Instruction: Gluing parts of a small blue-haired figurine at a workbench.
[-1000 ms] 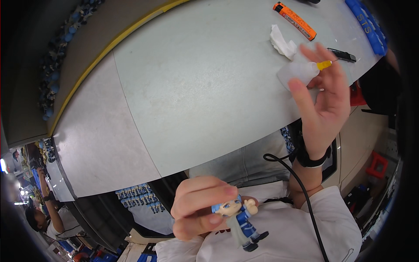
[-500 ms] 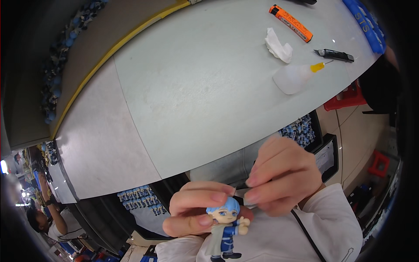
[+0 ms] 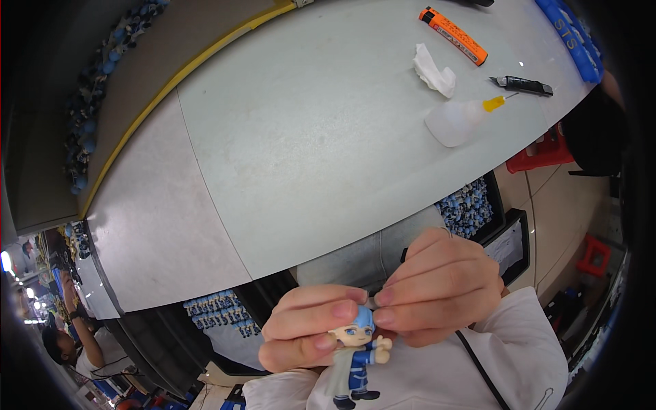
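Observation:
A small figurine (image 3: 360, 369) with light-blue hair, a blue outfit and a pale grey cape stands nearly upright between my hands, in front of my white shirt. My left hand (image 3: 301, 324) grips its head from the left, thumb below and fingers above. Against the right side of the hair, my right hand (image 3: 441, 290) is closed in a pinch, thumb and index fingertips together. Something small and greyish shows between the fingertips of both hands, too small to name. The figurine's back and part of its head are hidden by my fingers.
On the pale table (image 3: 273, 157) lie a squeeze bottle (image 3: 454, 123) with yellow needle tip, a utility knife (image 3: 525, 85), crumpled tissue (image 3: 435, 74) and an orange box (image 3: 454, 35). Below the edge sit trays of figurines (image 3: 222, 311) (image 3: 468, 208). A person (image 3: 85, 342) works at left.
My right hand has come in against the figurine's hair, its fingertips now meeting those of my left hand. The figurine has tilted slightly, and my left hand keeps its grip.

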The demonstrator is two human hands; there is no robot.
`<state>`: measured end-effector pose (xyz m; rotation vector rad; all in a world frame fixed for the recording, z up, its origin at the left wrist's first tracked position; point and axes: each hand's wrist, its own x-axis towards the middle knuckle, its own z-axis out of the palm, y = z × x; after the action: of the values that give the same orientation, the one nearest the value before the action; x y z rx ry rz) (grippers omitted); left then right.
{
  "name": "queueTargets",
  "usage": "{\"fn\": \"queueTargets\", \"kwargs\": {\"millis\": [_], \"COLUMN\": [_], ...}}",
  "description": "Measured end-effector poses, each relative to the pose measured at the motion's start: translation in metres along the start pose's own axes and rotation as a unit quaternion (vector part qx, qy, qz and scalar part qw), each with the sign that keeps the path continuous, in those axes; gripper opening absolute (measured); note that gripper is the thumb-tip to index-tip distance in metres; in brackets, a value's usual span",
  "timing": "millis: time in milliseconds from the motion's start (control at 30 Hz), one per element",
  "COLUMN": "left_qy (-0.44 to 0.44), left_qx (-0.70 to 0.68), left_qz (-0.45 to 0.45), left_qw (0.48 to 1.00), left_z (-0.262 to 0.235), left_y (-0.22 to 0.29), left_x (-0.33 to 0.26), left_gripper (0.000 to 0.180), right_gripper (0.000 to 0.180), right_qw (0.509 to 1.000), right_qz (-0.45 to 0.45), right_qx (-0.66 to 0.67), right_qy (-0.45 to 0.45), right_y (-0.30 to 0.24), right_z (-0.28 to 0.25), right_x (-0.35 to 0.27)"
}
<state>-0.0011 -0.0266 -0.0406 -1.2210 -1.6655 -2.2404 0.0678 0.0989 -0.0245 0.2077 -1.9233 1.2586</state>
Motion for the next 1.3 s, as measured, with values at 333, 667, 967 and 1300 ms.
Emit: {"fn": "queueTargets", "kwargs": {"millis": [333, 667, 967, 1300], "left_qy": [-0.013, -0.067, -0.112, -0.037], "left_qx": [0.029, -0.006, -0.102, -0.018], "left_qz": [0.008, -0.028, -0.049, -0.011], "left_qw": [0.999, 0.997, 0.987, 0.999], "left_z": [0.0, -0.011, -0.019, -0.007], "left_y": [0.001, 0.003, 0.002, 0.001], "left_x": [0.0, 0.001, 0.003, 0.005], "left_gripper": [0.053, 0.048, 0.041, 0.039], "right_gripper": [0.019, 0.02, 0.023, 0.026], "right_qw": [1.0, 1.0, 1.0, 0.999], "right_qz": [-0.007, 0.014, 0.019, 0.036], "right_qx": [-0.002, 0.001, 0.009, 0.004], "right_qy": [0.022, -0.003, -0.001, 0.007], "right_y": [0.0, -0.001, -0.001, -0.001], "right_z": [0.003, -0.001, 0.0, 0.0], "right_x": [0.001, 0.0, -0.003, -0.005]}}
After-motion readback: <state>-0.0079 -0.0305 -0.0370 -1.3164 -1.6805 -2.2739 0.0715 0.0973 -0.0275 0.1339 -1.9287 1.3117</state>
